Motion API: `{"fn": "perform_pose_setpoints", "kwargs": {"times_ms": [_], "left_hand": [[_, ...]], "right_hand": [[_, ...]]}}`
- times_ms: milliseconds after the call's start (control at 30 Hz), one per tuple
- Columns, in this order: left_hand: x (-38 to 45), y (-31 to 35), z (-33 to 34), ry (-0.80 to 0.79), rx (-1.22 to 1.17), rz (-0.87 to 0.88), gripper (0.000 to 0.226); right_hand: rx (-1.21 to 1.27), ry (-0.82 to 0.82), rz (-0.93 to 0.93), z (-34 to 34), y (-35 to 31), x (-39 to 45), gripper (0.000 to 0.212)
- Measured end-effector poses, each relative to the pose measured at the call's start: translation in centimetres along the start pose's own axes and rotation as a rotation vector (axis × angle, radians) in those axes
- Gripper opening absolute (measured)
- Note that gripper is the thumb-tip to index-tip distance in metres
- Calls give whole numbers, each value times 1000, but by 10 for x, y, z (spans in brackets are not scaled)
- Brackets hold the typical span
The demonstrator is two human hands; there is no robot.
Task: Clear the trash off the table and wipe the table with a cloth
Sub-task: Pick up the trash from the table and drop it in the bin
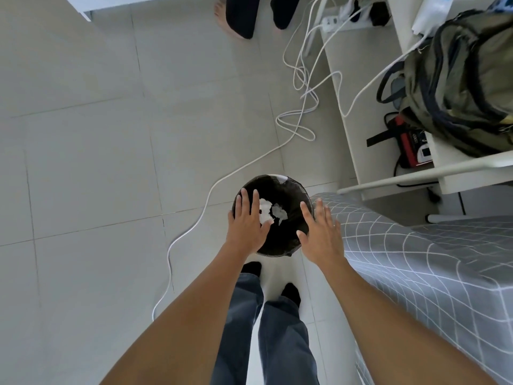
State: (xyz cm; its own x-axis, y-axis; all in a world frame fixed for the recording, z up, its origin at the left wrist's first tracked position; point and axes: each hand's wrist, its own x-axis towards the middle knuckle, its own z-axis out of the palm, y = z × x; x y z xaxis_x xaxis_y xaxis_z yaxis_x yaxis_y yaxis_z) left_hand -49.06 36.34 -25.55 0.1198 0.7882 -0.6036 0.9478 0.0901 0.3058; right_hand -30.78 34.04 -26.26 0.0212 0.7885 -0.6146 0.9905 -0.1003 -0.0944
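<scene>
Your left hand (248, 220) hangs flat over the round bin lined with a black plastic bag (291, 195), fingers straight and spread, holding nothing; your right hand (319, 232) is just as open and bare above the bin's right rim. Both palms face down. Inside the bin lie crumpled white paper scraps (273, 212), partly hidden by your left fingers. The bin stands on the pale tiled floor (83, 162), just ahead of your black-socked feet and right beside the corner of the bed with the grey grid-patterned cover (430, 259). A long white cable (205, 201) snakes across the tiles past the bin's left side. On the white shelf unit at upper right sits an olive-green backpack (466, 79)
</scene>
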Motion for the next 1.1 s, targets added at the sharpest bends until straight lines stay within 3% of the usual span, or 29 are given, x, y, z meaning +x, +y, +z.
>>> {"fn": "perform_pose_setpoints", "kwargs": {"times_ms": [267, 600, 867, 1100], "left_hand": [[-23, -12, -31, 10, 98, -23, 66], [-85, 29, -117, 128, 194, 84, 57], [-142, 69, -167, 106, 336, 248, 54], [-170, 127, -184, 99, 444, 419, 56]], "right_hand": [[10, 33, 24, -27, -6, -26, 71], [90, 113, 71, -103, -28, -103, 62], [154, 261, 157, -159, -28, -177, 64], [257, 357, 321, -173, 17, -240, 62]]}}
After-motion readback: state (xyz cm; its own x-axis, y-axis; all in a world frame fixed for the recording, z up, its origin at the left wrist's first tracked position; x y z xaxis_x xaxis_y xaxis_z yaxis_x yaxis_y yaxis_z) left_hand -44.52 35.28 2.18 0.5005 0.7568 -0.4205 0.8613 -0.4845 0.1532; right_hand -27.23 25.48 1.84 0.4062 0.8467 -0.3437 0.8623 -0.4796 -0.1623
